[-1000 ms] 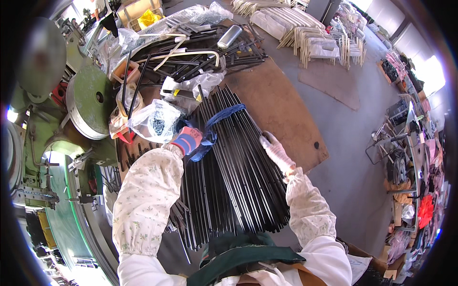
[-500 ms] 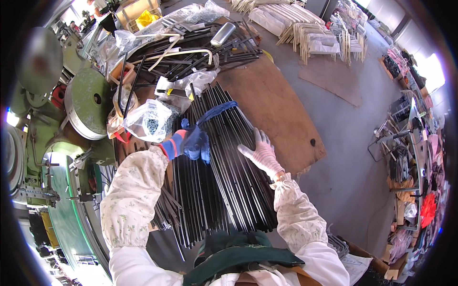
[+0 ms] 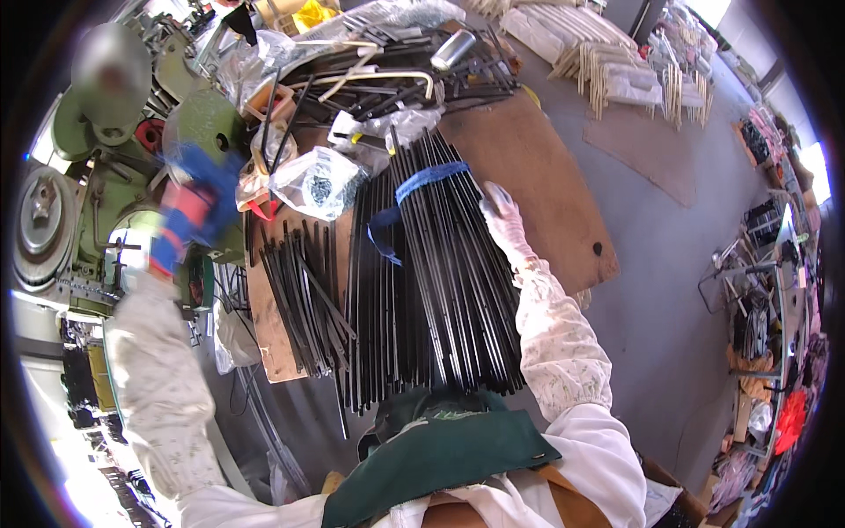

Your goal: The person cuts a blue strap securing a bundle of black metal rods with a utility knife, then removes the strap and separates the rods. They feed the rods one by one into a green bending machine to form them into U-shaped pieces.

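Observation:
A bundle of thin black metal rods [image 3: 449, 273] lies lengthwise in front of me, with a blue cloth strip [image 3: 431, 179] across its upper part. The strip's loose end hangs over the rods at the left. My right hand [image 3: 504, 224], in a pale glove with grey fingertips, lies along the bundle's right side, fingers stretched out. My left hand [image 3: 195, 207], in a blue and red glove, is off to the left by the green machine [image 3: 216, 132]. Motion smears its fingers, so I cannot make out whether it holds anything.
Shorter black rods [image 3: 304, 299] lie left of the bundle on a brown board [image 3: 519, 158]. A clear plastic bag [image 3: 317, 185] sits beyond them. Bent tubes, loose rods and a silver cylinder [image 3: 453, 50] are piled farther back. Pale tube frames [image 3: 607, 75] stand on the floor. Shelving [image 3: 766, 352] lines the right.
My left hand has swung from the blue strip on the rods far out to the left. My right hand stays at the bundle's right side, its fingers less spread.

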`<action>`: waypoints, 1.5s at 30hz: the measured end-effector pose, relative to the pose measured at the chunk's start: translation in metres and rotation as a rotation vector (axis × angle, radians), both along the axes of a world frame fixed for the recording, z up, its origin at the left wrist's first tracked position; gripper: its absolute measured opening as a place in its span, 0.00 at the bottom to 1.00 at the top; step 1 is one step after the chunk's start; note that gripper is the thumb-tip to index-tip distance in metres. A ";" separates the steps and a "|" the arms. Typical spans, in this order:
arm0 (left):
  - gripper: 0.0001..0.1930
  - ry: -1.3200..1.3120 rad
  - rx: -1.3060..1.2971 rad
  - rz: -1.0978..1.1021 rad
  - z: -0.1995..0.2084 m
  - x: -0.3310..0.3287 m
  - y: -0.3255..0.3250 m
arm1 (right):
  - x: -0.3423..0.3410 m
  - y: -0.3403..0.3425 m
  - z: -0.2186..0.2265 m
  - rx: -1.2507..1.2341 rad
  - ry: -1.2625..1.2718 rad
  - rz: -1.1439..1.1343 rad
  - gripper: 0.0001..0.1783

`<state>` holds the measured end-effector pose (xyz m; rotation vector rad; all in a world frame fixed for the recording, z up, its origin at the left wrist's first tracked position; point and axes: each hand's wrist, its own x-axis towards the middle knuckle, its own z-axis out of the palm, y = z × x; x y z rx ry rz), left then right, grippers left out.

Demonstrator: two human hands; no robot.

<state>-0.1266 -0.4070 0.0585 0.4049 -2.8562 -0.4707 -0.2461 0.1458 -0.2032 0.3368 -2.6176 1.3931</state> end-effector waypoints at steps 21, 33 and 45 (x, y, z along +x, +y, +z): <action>0.31 -0.241 -0.159 -0.237 -0.193 -0.103 0.323 | -0.106 -0.047 0.067 0.695 0.272 0.757 0.05; 0.26 0.353 0.788 0.061 -0.326 0.018 0.393 | 0.010 0.082 -0.031 -0.240 -0.550 0.322 0.34; 0.12 0.475 1.516 -0.149 -0.301 0.017 0.386 | 0.036 0.082 -0.038 -0.080 -0.391 -0.017 0.31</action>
